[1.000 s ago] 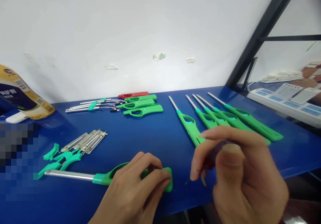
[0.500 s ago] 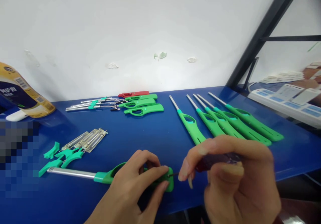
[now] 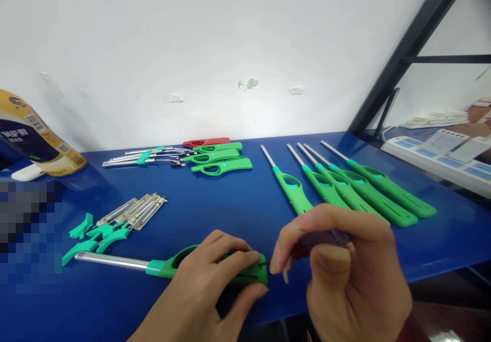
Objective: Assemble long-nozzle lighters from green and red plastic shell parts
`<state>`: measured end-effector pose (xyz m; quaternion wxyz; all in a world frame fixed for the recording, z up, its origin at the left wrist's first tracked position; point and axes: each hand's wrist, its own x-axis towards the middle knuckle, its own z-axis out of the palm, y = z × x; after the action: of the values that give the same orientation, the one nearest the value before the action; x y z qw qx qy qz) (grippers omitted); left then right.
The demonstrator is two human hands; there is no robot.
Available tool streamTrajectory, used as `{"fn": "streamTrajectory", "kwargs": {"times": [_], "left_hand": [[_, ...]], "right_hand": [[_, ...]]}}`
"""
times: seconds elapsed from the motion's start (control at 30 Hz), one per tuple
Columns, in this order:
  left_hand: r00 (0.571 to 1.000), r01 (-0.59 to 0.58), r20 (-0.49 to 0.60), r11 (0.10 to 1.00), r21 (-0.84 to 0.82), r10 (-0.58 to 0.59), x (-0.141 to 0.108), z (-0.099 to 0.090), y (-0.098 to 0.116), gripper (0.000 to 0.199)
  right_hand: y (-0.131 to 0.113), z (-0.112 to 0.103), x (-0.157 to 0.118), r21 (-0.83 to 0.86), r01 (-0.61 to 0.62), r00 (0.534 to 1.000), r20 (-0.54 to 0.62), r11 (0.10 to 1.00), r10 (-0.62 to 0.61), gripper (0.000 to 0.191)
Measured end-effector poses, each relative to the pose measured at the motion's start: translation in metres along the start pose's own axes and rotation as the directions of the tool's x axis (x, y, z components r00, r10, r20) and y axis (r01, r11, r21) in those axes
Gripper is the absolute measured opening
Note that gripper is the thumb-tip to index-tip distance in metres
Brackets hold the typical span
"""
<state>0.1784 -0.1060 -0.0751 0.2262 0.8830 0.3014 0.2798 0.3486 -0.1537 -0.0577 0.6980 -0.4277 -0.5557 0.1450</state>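
A green long-neck lighter [image 3: 154,267] with a metal tube lies crosswise at the table's front, tube end to the left. My left hand [image 3: 209,275] presses over its handle, fingers on the far edge and thumb on the near edge. In my right hand [image 3: 356,273] is a screwdriver [image 3: 324,240] with a dark reddish handle, gripped between curled fingers and thumb. Its thin shaft points left, to a small hole near the lighter's butt end; fingertips partly cover the shaft. Whether a screw sits in the hole is too small to tell.
Several finished-looking green lighters [image 3: 293,191] lie at the right. Green and red handle shells [image 3: 226,165] with metal tubes [image 3: 125,162] lie at the back. Clear fuel tanks [image 3: 148,214] and teal triggers [image 3: 115,240] are at left, near a yellow bottle [image 3: 57,147]. A power strip [image 3: 433,160] sits far right.
My left thumb has slid from beside the screw hole to the near edge of the handle. My right hand has shifted slightly left with the screwdriver, its tip staying at the hole.
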Motion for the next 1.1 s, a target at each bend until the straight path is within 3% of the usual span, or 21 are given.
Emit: {"fn": "streamTrajectory", "kwargs": {"times": [0.27,0.47,0.57,0.8,1.1], "left_hand": [[0.995,-0.062,-0.081,0.997,0.045,0.065,-0.003,0.006,-0.003,0.018],[0.995,-0.071,-0.061,0.996,0.051,0.074,-0.006,0.007,-0.005,0.012],[0.993,-0.079,-0.087,0.996,0.050,0.083,-0.004,0.007,-0.005,0.011],[0.981,-0.118,-0.146,0.992,0.052,0.125,0.000,0.010,-0.002,0.009],[0.989,-0.083,-0.119,0.996,0.016,0.085,-0.005,0.012,-0.002,0.011]], "right_hand": [[0.013,0.001,0.000,0.050,0.158,0.987,0.019,0.986,-0.159,0.017],[0.011,-0.002,0.003,-0.077,0.167,0.985,0.059,0.983,-0.163,0.015],[0.011,-0.003,0.004,-0.062,0.172,0.982,0.093,0.983,-0.165,0.010],[0.017,0.003,0.008,0.024,0.186,0.973,0.135,0.982,-0.187,0.033],[0.009,0.012,0.010,-0.054,0.219,0.960,0.190,0.974,-0.206,0.011]]}}
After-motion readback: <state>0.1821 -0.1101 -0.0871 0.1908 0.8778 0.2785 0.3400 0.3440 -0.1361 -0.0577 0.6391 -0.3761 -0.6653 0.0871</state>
